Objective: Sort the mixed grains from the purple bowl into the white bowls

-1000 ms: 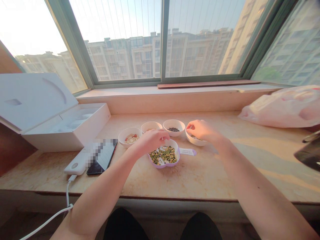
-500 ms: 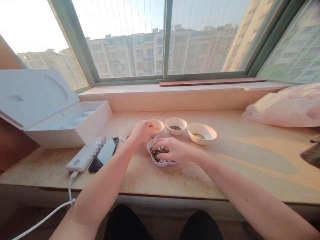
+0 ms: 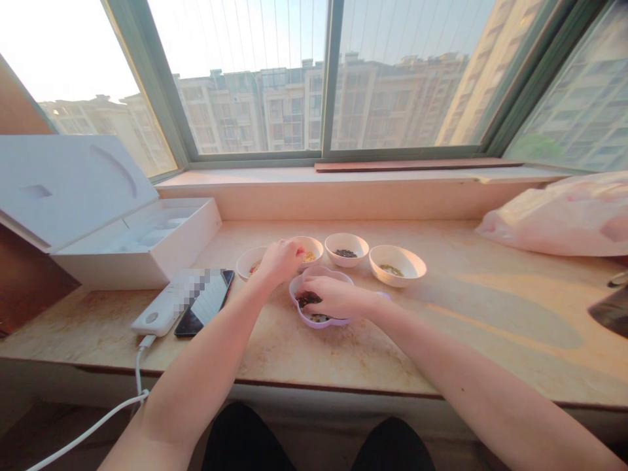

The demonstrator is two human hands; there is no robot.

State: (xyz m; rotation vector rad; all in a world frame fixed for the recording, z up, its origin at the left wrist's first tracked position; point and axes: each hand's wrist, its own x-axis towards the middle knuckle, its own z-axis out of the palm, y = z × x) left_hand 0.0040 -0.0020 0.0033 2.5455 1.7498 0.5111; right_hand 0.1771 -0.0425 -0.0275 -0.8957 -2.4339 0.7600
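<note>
"Dark grains (image 3: pixel 309 299) thinned out in the lilac scalloped dish (image 3: pixel 321 271), didn't they?"

"They did. I saw them bunched under the right hand (image 3: pixel 338 297), its fingers pressed together, with pale patches of the dish showing nearer me."

"And the left hand (image 3: pixel 280 261)?"

"Its fingers gathered just beyond the dish; I couldn't tell whether they pinched anything. Round white ceramic bowls (image 3: pixel 346 239) curved past both hands, probably to keep each sort apart yet within reach."

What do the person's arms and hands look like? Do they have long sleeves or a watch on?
No long sleeves: the left arm and right arm are both bare, and no watch or bracelet shows by the left hand or right hand.
</note>
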